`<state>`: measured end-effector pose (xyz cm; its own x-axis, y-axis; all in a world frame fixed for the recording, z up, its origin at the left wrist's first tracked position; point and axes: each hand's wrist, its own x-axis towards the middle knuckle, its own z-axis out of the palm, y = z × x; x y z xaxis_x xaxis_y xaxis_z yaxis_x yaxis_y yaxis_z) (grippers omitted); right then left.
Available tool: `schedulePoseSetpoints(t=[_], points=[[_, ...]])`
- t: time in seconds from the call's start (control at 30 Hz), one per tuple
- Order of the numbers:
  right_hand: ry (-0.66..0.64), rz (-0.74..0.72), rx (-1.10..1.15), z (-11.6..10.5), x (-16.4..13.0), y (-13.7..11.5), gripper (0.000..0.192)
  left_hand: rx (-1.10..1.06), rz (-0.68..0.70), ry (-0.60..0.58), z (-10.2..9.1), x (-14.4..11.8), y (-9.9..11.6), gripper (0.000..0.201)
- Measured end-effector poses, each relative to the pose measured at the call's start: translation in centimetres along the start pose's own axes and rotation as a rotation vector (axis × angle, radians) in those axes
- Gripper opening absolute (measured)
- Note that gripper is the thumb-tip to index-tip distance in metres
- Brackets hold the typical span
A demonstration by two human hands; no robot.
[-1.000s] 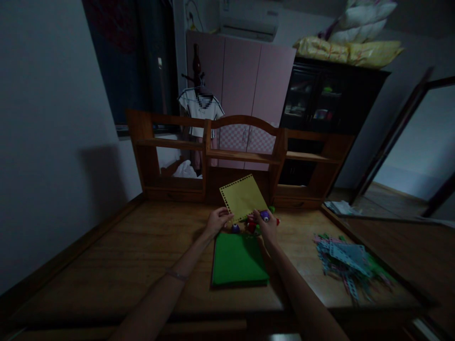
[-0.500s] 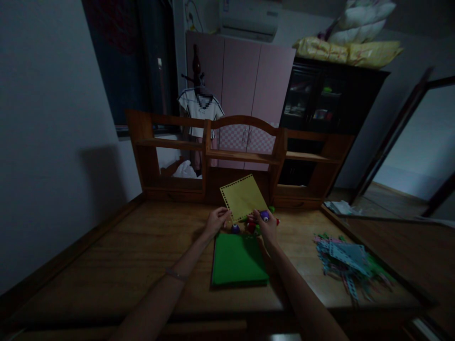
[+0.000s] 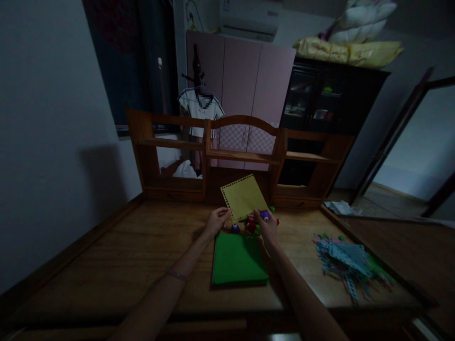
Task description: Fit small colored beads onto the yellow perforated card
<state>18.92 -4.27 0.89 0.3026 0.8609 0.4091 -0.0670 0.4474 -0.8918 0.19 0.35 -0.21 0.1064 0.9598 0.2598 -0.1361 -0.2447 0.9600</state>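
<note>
No lettering or brand can be read anywhere in this dim room. At a wooden desk, the person's left hand pinches the lower left corner of a yellow paper sheet, which stands tilted above the desktop with a row of punched holes along its upper and left edges. The right hand is closed around a small purple punch set against the sheet's lower right edge. More small punches, purple, red and green, sit on the desk just under both hands. A stack of green paper lies flat between the forearms, near the front edge. Well apart to the right is a heap of pale blue and green punched paper strips. A wooden shelf unit stands at the desk's back, directly behind the raised sheet. Beyond it are a pink wardrobe and a dark glass-fronted cabinet.
</note>
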Motion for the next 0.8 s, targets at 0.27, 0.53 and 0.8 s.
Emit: schedulePoseSetpoints(t=[0.27, 0.53, 0.8], points=[[0.009, -0.009, -0.035, 0.0, 0.1, -0.2, 0.038, 0.018, 0.019, -0.024, -0.2, 0.2, -0.3, 0.041], [0.011, 0.020, -0.024, 0.2, -0.2, -0.7, 0.041, 0.005, 0.034, 0.002, -0.6, 0.1, -0.3, 0.042], [-0.002, -0.001, -0.024, 0.3, -0.3, -1.1, 0.041, -0.006, 0.029, 0.060, -0.5, -0.2, 0.4, 0.045]])
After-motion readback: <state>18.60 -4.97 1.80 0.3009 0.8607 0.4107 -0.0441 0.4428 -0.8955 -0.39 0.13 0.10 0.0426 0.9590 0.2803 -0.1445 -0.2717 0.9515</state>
